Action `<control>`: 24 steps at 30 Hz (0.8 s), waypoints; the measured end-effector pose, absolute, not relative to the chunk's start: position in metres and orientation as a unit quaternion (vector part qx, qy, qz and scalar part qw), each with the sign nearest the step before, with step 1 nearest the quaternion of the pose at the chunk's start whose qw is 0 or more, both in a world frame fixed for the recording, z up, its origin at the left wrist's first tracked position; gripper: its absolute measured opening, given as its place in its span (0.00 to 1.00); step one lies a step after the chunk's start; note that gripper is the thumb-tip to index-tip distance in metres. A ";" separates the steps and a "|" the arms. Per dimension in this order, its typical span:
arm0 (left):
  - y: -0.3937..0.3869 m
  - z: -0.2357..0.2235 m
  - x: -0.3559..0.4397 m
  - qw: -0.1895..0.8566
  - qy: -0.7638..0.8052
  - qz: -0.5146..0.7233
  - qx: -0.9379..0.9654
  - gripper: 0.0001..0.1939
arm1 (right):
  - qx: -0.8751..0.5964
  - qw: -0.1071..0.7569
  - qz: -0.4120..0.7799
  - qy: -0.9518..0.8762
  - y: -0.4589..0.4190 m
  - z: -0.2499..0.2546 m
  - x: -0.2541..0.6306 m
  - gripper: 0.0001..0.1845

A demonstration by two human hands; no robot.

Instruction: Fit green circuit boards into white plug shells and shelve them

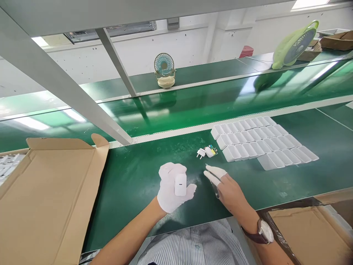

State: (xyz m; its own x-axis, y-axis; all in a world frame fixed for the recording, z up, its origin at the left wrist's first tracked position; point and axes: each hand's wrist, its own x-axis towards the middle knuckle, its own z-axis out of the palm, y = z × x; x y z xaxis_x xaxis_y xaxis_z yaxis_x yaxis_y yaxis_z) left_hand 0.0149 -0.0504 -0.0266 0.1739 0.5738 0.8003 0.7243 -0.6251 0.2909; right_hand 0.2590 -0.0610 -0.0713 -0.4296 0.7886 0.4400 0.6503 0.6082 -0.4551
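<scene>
My left hand (173, 188), in a white glove, is closed round a small white charger housing (180, 184) held just above the green bench. My right hand (226, 189) is bare except for white finger cots on two fingers. It pinches a thin metal tool, probably tweezers (215, 190), with the fingertips pointing left toward the housing. A white plug part with two pins (201, 153) and a small circuit board (211, 151) lie on the bench just beyond both hands.
A tray of several white housings in rows (261, 141) lies to the right. An open cardboard box (46, 198) sits at the left and another carton (311, 228) at the lower right. Two small fans (164, 70) (295, 44) stand beyond the conveyor belt.
</scene>
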 end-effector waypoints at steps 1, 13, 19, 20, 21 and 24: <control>-0.051 -0.026 0.014 0.013 -0.445 -0.496 -0.746 0.15 | -0.431 0.281 0.088 -0.853 -0.058 -0.081 0.266 0.32; -0.033 -0.009 0.009 -0.692 -0.315 -0.559 -0.330 0.21 | -0.458 0.421 0.230 -0.748 -0.077 -0.028 0.219 0.30; -0.038 -0.002 0.001 -0.728 -0.303 -0.543 -0.289 0.19 | -0.446 0.438 0.272 -0.731 -0.075 -0.019 0.195 0.21; -0.040 -0.003 -0.002 -0.745 -0.304 -0.533 -0.262 0.20 | -0.442 0.451 0.254 -0.733 -0.071 -0.019 0.195 0.23; -0.041 -0.004 -0.006 -0.764 -0.305 -0.517 -0.237 0.22 | -0.435 0.457 0.235 -0.739 -0.067 -0.019 0.195 0.26; -0.046 -0.010 -0.014 -0.807 -0.328 -0.450 -0.197 0.24 | -0.364 0.430 0.194 -0.803 -0.055 -0.016 0.196 0.31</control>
